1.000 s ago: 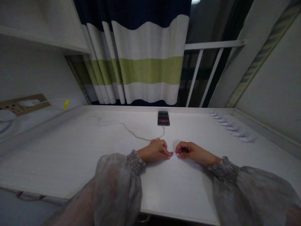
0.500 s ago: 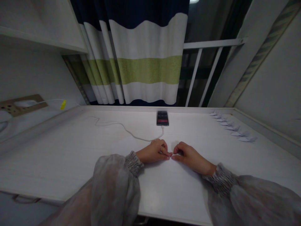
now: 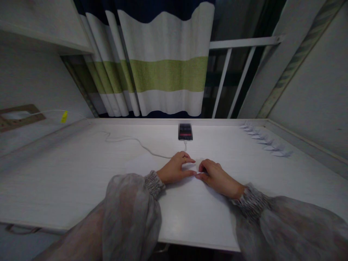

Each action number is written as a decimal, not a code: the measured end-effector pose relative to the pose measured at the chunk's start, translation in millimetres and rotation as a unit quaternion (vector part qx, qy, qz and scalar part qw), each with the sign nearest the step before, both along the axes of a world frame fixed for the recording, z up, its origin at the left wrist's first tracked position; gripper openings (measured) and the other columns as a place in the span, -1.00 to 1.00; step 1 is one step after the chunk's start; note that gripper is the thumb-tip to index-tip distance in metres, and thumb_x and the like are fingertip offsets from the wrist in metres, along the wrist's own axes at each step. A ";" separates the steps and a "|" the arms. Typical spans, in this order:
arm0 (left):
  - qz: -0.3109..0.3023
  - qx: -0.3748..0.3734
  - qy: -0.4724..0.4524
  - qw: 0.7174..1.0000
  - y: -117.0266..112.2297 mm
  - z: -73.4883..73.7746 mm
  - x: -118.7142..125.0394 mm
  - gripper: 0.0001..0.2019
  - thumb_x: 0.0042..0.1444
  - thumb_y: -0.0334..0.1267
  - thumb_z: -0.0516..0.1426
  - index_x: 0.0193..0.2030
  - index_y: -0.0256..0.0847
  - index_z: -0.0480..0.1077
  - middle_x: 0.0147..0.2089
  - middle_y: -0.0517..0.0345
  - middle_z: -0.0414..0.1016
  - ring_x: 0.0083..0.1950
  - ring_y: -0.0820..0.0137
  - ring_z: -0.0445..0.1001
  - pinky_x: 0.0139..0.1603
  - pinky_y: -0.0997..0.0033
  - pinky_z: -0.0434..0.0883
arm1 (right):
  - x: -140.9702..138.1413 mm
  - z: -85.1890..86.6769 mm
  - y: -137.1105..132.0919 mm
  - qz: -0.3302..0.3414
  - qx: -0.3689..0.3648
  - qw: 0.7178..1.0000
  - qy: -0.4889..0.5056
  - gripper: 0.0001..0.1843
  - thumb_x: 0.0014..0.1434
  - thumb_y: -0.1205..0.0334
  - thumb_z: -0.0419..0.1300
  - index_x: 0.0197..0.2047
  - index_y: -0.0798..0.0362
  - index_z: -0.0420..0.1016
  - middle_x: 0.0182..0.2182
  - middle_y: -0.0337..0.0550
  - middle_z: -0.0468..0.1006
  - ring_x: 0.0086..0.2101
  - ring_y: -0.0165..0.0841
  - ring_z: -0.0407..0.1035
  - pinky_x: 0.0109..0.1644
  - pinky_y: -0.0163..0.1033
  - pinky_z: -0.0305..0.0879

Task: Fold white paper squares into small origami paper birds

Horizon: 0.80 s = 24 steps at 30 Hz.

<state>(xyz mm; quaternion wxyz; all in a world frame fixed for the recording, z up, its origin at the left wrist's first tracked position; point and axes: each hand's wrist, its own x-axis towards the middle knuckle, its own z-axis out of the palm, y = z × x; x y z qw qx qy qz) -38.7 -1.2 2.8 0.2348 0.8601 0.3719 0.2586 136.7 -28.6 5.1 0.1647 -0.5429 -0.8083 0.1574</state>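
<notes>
A small piece of white folded paper (image 3: pixel 200 173) shows between my two hands, low over the desk; its full shape is hidden by the fingers. My right hand (image 3: pixel 221 178) pinches it between thumb and forefinger. Beside it on the left, my left hand (image 3: pixel 176 168) has its thumb and fingers apart, with the thumb tip at the paper's left end. A ring sits on one left finger. Along the right side of the desk stands a row of several folded white paper pieces (image 3: pixel 272 145), pointed like paper cranes.
The white desk (image 3: pixel 67 181) has a raised edge at the back. A phone (image 3: pixel 185 132) with a blurred screen lies near that edge, its white cable (image 3: pixel 146 148) running left. A striped curtain (image 3: pixel 168 76) hangs behind. A power socket (image 3: pixel 21 116) is at the left wall.
My left forefinger has lifted away from the thumb, opening that hand. The right thumb and forefinger have closed on the paper. The whole view has shifted slightly.
</notes>
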 end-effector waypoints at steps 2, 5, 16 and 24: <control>0.023 0.012 0.006 1.000 0.2 -0.2 -0.1 -0.67 -0.13 -0.11 0.18 -0.23 -0.23 0.41 -0.15 0.03 0.28 -0.07 0.32 0.23 0.02 0.25 0.18 | 0.8 0.7 0.5 0.001 -0.003 1.000 0.009 -0.90 0.01 0.26 0.15 -0.40 0.10 0.32 -0.42 -0.15 0.37 -0.36 -0.35 0.23 -0.29 -0.26 0.06; 0.023 0.010 0.022 0.999 0.8 -2.0 -0.9 -0.70 -0.18 -0.07 0.20 -0.33 -0.21 0.42 -0.18 0.07 0.28 -0.10 0.33 0.22 0.00 0.24 0.19 | 1.5 3.0 0.3 0.009 -0.004 1.000 0.018 -0.90 0.01 0.26 0.14 -0.42 0.10 0.31 -0.44 -0.16 0.38 -0.39 -0.37 0.22 -0.31 -0.26 0.06; -0.002 -0.009 0.021 1.000 0.0 -2.1 0.0 -0.71 -0.19 -0.14 0.23 -0.32 -0.23 0.38 -0.18 0.08 0.27 -0.08 0.34 0.22 0.00 0.28 0.18 | 1.7 2.7 -0.4 0.034 0.008 0.998 0.048 -0.90 0.00 0.27 0.15 -0.44 0.08 0.27 -0.46 -0.19 0.35 -0.43 -0.39 0.22 -0.37 -0.30 0.08; 0.029 -0.009 0.027 0.999 -0.3 -3.0 -0.2 -0.63 -0.23 -0.02 0.22 -0.33 -0.23 0.38 -0.19 0.06 0.27 -0.10 0.31 0.21 -0.03 0.25 0.20 | 3.5 2.0 1.2 0.044 0.015 0.997 0.054 -0.93 0.00 0.29 0.12 -0.44 0.08 0.28 -0.50 -0.22 0.34 -0.46 -0.41 0.22 -0.39 -0.31 0.09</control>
